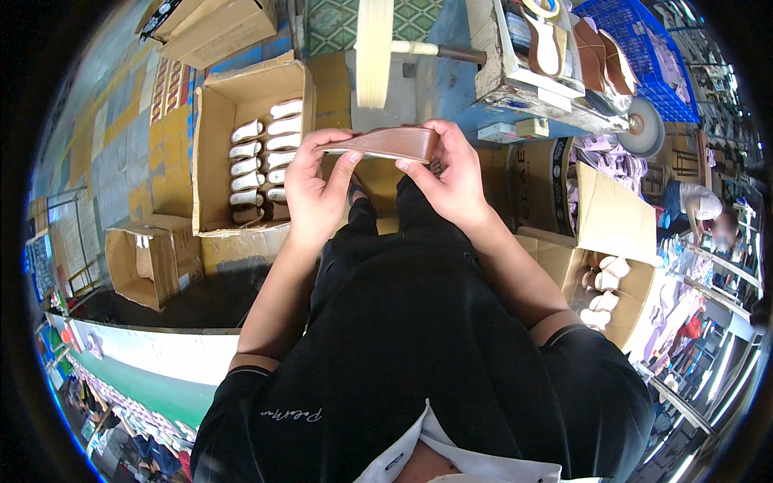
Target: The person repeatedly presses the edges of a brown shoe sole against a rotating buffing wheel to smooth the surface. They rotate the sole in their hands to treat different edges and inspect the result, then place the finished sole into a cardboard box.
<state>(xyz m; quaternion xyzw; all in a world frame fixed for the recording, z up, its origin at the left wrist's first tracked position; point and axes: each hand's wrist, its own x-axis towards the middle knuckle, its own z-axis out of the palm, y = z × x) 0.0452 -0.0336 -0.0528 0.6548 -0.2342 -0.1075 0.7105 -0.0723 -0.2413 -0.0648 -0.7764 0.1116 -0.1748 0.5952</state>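
Observation:
Between my two hands is a brown wedge shoe sole (393,143), held level in front of my body. Its thick heel end is in my right hand (457,179), thumb below and fingers on top. My left hand (316,187) grips the thin toe end the same way. A pale strip shows along the sole's lower edge. Just beyond the sole, a cream-coloured wheel (374,56) is seen edge-on, mounted on a shaft (419,49); the sole is apart from it.
On the left stands an open cardboard box (211,153) with rows of white-topped soles; a smaller box (153,262) is nearer. A worktop (523,109) at right bears more soles and a blue crate (684,97). Below are cartons (616,213) of shoe parts. A person (700,203) bends at far right.

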